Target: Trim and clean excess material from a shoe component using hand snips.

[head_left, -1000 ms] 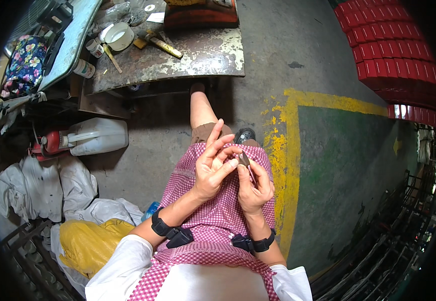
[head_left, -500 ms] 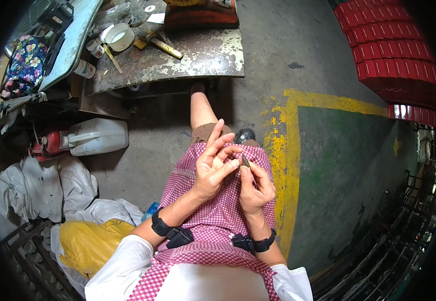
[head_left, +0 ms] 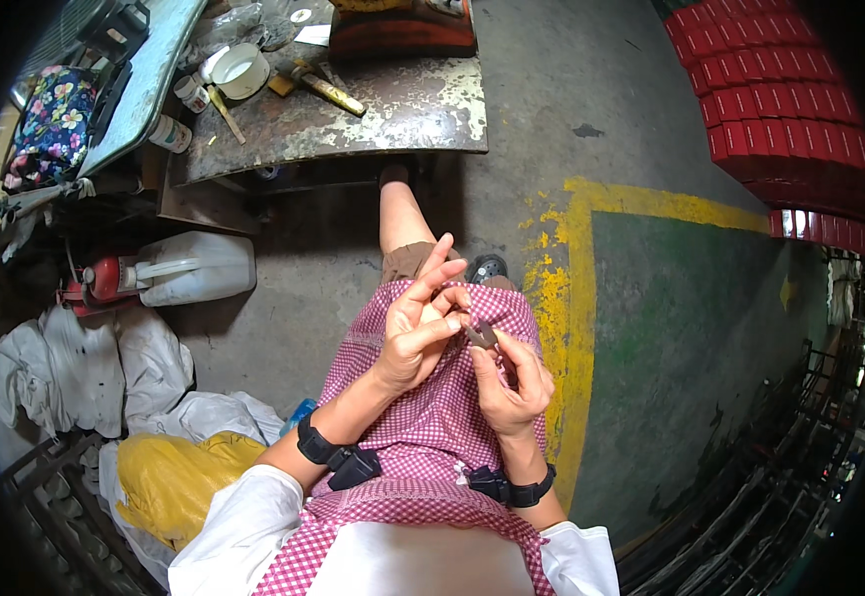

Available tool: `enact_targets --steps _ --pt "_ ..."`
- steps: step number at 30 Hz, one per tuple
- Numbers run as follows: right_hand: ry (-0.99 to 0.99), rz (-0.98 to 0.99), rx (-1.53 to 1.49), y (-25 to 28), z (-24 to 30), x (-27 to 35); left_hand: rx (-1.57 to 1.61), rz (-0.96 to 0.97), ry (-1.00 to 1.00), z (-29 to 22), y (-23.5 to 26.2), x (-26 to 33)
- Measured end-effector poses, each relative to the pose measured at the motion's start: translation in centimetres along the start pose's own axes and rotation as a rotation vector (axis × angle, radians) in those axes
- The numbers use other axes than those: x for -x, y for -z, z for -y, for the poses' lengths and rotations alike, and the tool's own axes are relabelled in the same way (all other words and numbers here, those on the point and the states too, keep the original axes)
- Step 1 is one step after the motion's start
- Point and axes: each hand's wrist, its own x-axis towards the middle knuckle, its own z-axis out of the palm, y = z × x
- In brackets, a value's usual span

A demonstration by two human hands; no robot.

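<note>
A small dark flat piece, its kind not clear, is pinched between the thumb and fingers of my right hand above my lap. Close beside it is my left hand, palm partly turned up. Two of its fingers stretch out, while the thumb and another finger come together at the piece's left edge. Whether those fingertips hold something tiny or only touch the piece is too small to make out. A pink checked apron lies under both hands.
Ahead stands a worn worktable with a white tub, a yellowed brush and a red-and-black machine base. A plastic jug and a yellow sack sit left. Red boxes are stacked far right.
The dark piece has turned in my right hand, from a narrow pointed edge to a broader face. My right hand has shifted slightly to the right; the left has barely moved.
</note>
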Motion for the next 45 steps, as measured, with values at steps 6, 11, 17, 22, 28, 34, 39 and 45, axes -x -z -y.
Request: enact_targets --steps 6,11,17,22,28,34,39,45 --pt "0.035 0.03 0.003 -0.31 0.07 -0.19 0.011 0.006 0.003 -0.16 -0.15 0.03" --pt "0.025 0.039 0.014 -0.33 -0.04 -0.09 0.015 0.016 0.007 -0.12 -0.03 0.03" --pt "0.01 0.02 0.01 -0.42 -0.05 -0.06 0.011 0.014 0.013 -0.17 -0.18 0.01" --pt "-0.002 0.005 -0.007 -0.42 0.03 -0.08 0.007 0.022 0.011 -0.25 -0.22 0.02" --pt "0.032 0.027 0.038 -0.28 0.01 -0.13 -0.02 0.024 0.004 -0.22 -0.25 0.03" --pt "0.064 0.009 0.084 -0.31 -0.25 0.02 -0.042 0.012 -0.002 -0.13 -0.27 -0.02" --pt "0.107 0.006 0.143 -0.21 -0.51 0.11 -0.068 0.021 -0.009 0.02 -0.23 -0.03" --pt "0.142 -0.017 0.154 -0.19 -0.58 0.0 -0.087 0.013 -0.011 -0.02 -0.34 -0.01"
